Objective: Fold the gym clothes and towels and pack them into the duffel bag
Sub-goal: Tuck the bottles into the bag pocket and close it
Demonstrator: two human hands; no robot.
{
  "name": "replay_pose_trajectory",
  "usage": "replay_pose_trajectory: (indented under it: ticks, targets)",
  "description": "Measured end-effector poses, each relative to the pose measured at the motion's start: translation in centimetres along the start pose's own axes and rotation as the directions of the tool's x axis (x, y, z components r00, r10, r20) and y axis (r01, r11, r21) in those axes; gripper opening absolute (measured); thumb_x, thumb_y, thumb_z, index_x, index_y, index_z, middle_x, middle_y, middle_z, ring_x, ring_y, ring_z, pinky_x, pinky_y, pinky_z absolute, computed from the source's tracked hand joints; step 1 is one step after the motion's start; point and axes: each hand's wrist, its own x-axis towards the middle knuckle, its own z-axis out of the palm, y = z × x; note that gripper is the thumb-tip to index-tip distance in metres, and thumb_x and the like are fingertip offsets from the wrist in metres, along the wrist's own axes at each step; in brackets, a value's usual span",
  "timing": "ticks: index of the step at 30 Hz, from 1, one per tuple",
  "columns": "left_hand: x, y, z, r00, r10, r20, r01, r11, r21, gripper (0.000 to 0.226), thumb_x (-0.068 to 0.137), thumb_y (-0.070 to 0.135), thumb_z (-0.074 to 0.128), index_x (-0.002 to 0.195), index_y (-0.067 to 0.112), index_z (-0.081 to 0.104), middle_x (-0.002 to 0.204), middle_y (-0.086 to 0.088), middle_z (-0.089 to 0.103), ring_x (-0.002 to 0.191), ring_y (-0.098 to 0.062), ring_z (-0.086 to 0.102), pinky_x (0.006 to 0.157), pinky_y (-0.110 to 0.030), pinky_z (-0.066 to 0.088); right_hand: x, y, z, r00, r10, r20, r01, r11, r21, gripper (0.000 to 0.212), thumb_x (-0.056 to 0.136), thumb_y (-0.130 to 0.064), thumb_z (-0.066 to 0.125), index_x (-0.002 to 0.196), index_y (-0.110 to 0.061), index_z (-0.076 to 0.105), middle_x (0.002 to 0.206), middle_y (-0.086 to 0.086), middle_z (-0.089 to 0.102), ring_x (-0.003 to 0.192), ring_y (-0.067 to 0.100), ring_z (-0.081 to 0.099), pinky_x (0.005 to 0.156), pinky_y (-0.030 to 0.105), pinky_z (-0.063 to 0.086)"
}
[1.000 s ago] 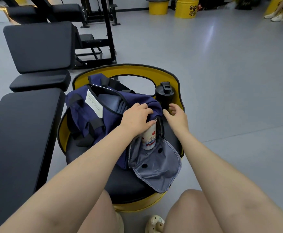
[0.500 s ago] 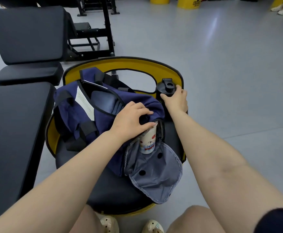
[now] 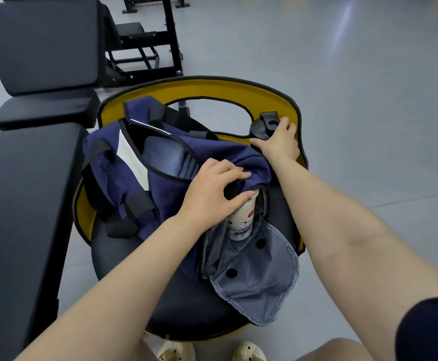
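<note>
A navy duffel bag [image 3: 158,194] lies on a black and yellow chair [image 3: 202,95], its top zip open with folded blue-grey cloth [image 3: 171,160] inside. Its grey-lined end pocket flap [image 3: 259,274] hangs open, and a white cup with a cartoon print [image 3: 241,225] stands in that pocket. My left hand [image 3: 212,194] grips the bag's fabric at the pocket mouth, thumb against the cup's rim. My right hand [image 3: 280,142] is wrapped round a black shaker bottle [image 3: 264,126] standing on the chair beside the bag.
A black padded bench [image 3: 22,204] runs along the left, with an inclined bench back [image 3: 41,43] and a black metal frame [image 3: 145,48] behind it. Grey floor [image 3: 368,126] spreads to the right. My knees and patterned shoes [image 3: 178,351] are at the bottom edge.
My right hand rose from the chair seat beside the bag to the black bottle and closed round it. My left hand stayed on the bag. The camera tilted down and closer.
</note>
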Motion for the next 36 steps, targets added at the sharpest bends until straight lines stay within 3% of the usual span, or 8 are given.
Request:
replay_pose_trajectory:
  ticks: [5, 8, 13, 19, 24, 30, 36]
  targets:
    - [0.0, 0.4, -0.2, 0.999, -0.023, 0.027, 0.022, 1.000, 0.013, 0.046, 0.079, 0.051, 0.057, 0.110, 0.019, 0.069, 0.101, 0.009, 0.065, 0.090, -0.007, 0.040, 0.083, -0.016, 0.033, -0.2, 0.2, 0.5, 0.998, -0.051, -0.022, 0.053, 0.989, 0.136, 0.080, 0.077, -0.039, 0.076, 0.136, -0.010, 0.030, 0.146, 0.013, 0.032, 0.124, 0.032, 0.046, 0.094, 0.039, 0.046]
    - [-0.3, 0.6, -0.4, 0.999, -0.034, 0.037, 0.033, 0.999, 0.040, 0.040, 0.079, 0.040, 0.070, 0.113, 0.018, 0.068, 0.105, 0.007, 0.064, 0.093, -0.012, 0.045, 0.085, -0.020, 0.035, -1.2, 0.6, -0.1, 0.997, -0.066, -0.039, 0.072, 0.984, 0.164, 0.076, 0.077, -0.038, 0.076, 0.133, -0.009, 0.033, 0.144, 0.012, 0.034, 0.123, 0.031, 0.045, 0.093, 0.036, 0.045]
    - [-0.9, 1.4, -0.8, 0.993, -0.041, 0.110, 0.027, 0.992, 0.126, 0.049, 0.080, 0.040, 0.071, 0.123, 0.017, 0.062, 0.119, 0.004, 0.060, 0.104, -0.020, 0.047, 0.093, -0.024, 0.036, -3.7, 1.2, -2.4, 0.993, -0.099, -0.068, 0.111, 0.971, 0.214, 0.073, 0.076, -0.038, 0.076, 0.131, -0.009, 0.036, 0.141, 0.010, 0.037, 0.124, 0.026, 0.043, 0.085, 0.026, 0.037]
    - [-1.8, 2.4, -1.6, 0.959, -0.086, 0.271, 0.012, 0.965, 0.263, 0.067, 0.086, 0.030, 0.064, 0.145, 0.020, 0.035, 0.147, 0.004, 0.037, 0.128, -0.020, 0.031, 0.109, -0.026, 0.023, -7.6, 1.9, -6.4, 0.982, -0.129, -0.139, 0.168, 0.932, 0.321, 0.077, 0.073, -0.035, 0.079, 0.133, -0.011, 0.038, 0.134, 0.007, 0.047, 0.122, 0.023, 0.047, 0.098, 0.034, 0.045]
    - [-2.0, 2.6, -1.6, 0.955, -0.127, 0.269, 0.056, 0.965, 0.258, 0.068, 0.084, 0.011, 0.061, 0.146, 0.018, 0.032, 0.150, 0.001, 0.033, 0.133, -0.020, 0.029, 0.113, -0.028, 0.024, -11.7, 2.8, -9.8, 0.978, -0.143, -0.154, 0.192, 0.902, 0.386, 0.082, 0.071, -0.037, 0.081, 0.136, -0.017, 0.036, 0.135, 0.002, 0.048, 0.122, 0.020, 0.049, 0.099, 0.036, 0.046]
    - [-2.4, 2.4, -1.4, 0.951, -0.125, 0.282, 0.061, 0.973, 0.224, 0.071, 0.085, 0.008, 0.061, 0.148, 0.015, 0.029, 0.153, -0.001, 0.028, 0.139, -0.020, 0.024, 0.115, -0.030, 0.021, -17.1, 3.9, -11.8, 0.971, -0.178, -0.159, 0.229, 0.885, 0.406, 0.076, 0.071, -0.034, 0.081, 0.133, -0.022, 0.039, 0.131, -0.003, 0.051, 0.116, 0.014, 0.051, 0.093, 0.027, 0.046]
    - [-2.8, 2.5, -2.7, 0.899, -0.142, 0.415, 0.055, 0.975, 0.214, 0.080, 0.087, 0.005, 0.061, 0.152, 0.018, 0.017, 0.159, -0.002, 0.012, 0.146, -0.019, 0.013, 0.115, -0.029, 0.017, -21.4, 4.7, -12.1, 0.972, -0.194, -0.133, 0.231, 0.887, 0.399, 0.077, 0.071, -0.035, 0.081, 0.134, -0.023, 0.039, 0.132, -0.004, 0.050, 0.118, 0.013, 0.050, 0.096, 0.028, 0.045]
